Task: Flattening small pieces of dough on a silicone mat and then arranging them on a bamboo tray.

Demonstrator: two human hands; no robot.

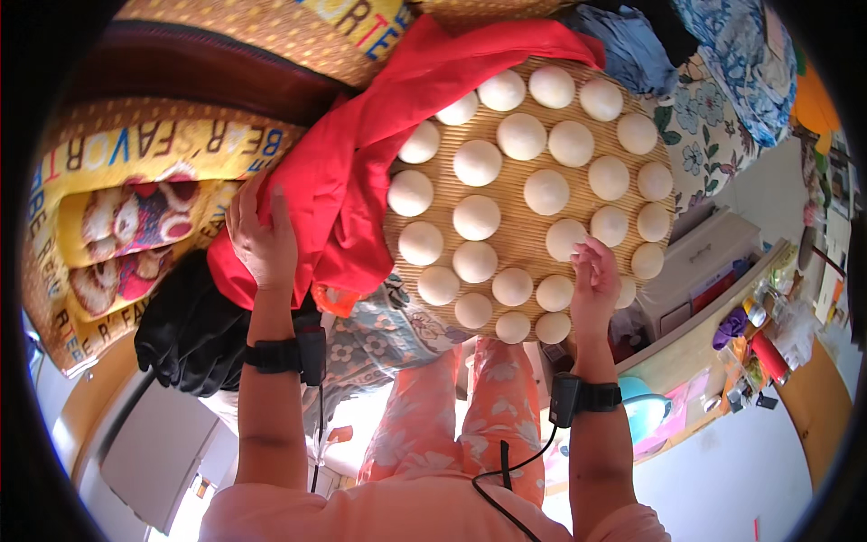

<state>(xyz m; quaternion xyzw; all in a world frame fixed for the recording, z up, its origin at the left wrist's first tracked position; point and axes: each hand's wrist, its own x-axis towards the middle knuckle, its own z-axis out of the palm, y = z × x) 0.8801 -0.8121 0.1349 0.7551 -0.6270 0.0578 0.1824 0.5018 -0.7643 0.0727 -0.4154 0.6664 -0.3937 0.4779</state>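
Round white dough balls (546, 192) sit in loose rings on a round woven tray (511, 223) made of thin straw-coloured stalks. A red cloth (352, 156) is drawn off to the tray's left side and still lies along its upper left rim. My left hand (263, 234) grips the left part of this cloth, thumb on top and fingers at its edge. Over the tray's lower right, my right hand (596, 288) has its bent fingertips at the edge of one dough ball (566, 240), seemingly touching it. That hand holds nothing.
Yellow patterned blankets (162, 146) lie to the left, with a black cloth (196, 332) below them. Blue garments (630, 47) rest on a floral cloth (704, 115) beyond the tray. On the right stands a cluttered desk (691, 339). Cables hang from both wrist bands.
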